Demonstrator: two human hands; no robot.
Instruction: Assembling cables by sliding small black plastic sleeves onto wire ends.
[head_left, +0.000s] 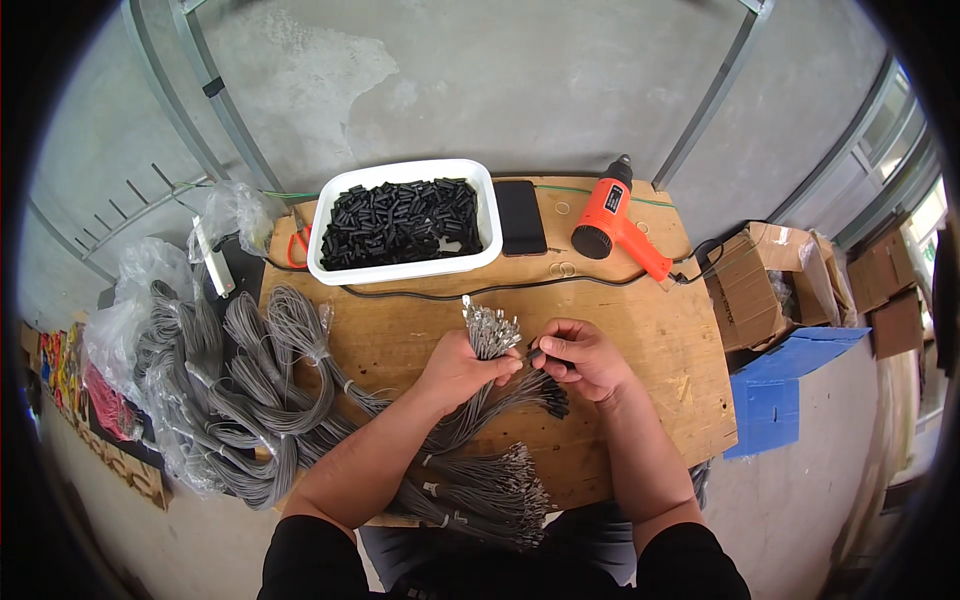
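My left hand is closed round a bundle of grey wires, whose silvery metal terminals fan out above the fist. Close beside its thumb, my right hand pinches a small black sleeve between thumb and fingers. Whether the sleeve touches a wire is too small to tell. Below the hands, several wires with black-sleeved ends lie on the wooden table. Nearer to me, more grey wire bundles show bare metal terminals.
A white tub full of black sleeves stands at the back, beside a black phone-like slab. An orange heat gun lies at the back right. Coiled grey wires cover the left side. Cardboard boxes stand at the right.
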